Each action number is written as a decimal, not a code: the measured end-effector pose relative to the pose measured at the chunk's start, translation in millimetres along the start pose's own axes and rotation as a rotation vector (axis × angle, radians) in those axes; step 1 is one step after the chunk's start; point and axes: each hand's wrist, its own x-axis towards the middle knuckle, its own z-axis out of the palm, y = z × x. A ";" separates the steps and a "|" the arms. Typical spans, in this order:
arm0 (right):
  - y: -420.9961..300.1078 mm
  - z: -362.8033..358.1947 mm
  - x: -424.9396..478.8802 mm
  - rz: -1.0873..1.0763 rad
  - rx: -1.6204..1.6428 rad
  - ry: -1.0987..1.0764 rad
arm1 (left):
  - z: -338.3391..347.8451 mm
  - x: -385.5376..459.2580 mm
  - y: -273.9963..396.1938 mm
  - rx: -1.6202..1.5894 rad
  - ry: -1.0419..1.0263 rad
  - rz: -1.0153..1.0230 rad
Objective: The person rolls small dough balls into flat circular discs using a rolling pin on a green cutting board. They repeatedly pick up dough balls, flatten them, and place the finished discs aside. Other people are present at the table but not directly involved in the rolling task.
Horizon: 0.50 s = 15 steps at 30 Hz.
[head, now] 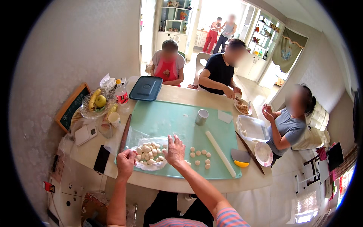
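A clear plastic bag (154,168) lies spread on the green mat (167,116), with many small dough pieces (149,153) heaped in it. My left hand (126,163) pinches the bag at its left edge. At the bag's right edge is my right hand (175,151), back up and fingers stretched forward; whether it grips the plastic is hidden. Several loose dough balls (197,163) rest on the mat right of that hand. Beyond them a white rolling pin (220,154) lies slantwise, and a metal cylinder (202,117) stands farther back.
Along the right lie a yellow-handled scraper (240,157), a dark tapered stick (249,152), a plastic container (253,127) and a plate (263,153). Leftward are another dark stick (124,133), a phone (101,159), a scale (86,134) and a bottle (122,95). Three people sit around the table.
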 end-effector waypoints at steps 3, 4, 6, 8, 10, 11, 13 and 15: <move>25.1 5.4 14.2 0.015 -0.097 -0.230 | -5.6 2.8 1.3 -0.182 -0.051 -0.005; 27.9 2.4 14.5 0.027 -0.089 -0.224 | -6.8 2.8 1.6 -0.227 -0.054 -0.001; 33.9 -10.1 11.9 0.057 -0.078 -0.212 | -6.2 3.4 3.1 -0.315 -0.079 0.014; 44.9 -12.2 12.5 0.076 -0.057 -0.168 | -2.9 5.0 6.6 -0.402 -0.122 0.036; 50.4 -25.2 14.5 0.052 -0.033 -0.196 | -0.9 5.8 13.2 -0.413 -0.151 0.055; 49.1 -34.1 16.9 0.040 -0.021 -0.210 | 0.7 6.0 16.2 -0.418 -0.166 0.064; 39.5 -54.1 23.2 0.147 0.083 -0.333 | 3.7 6.8 21.9 -0.470 -0.197 0.050; 46.2 -62.6 24.6 0.138 0.238 -0.385 | 6.4 6.8 27.1 -0.489 -0.220 0.045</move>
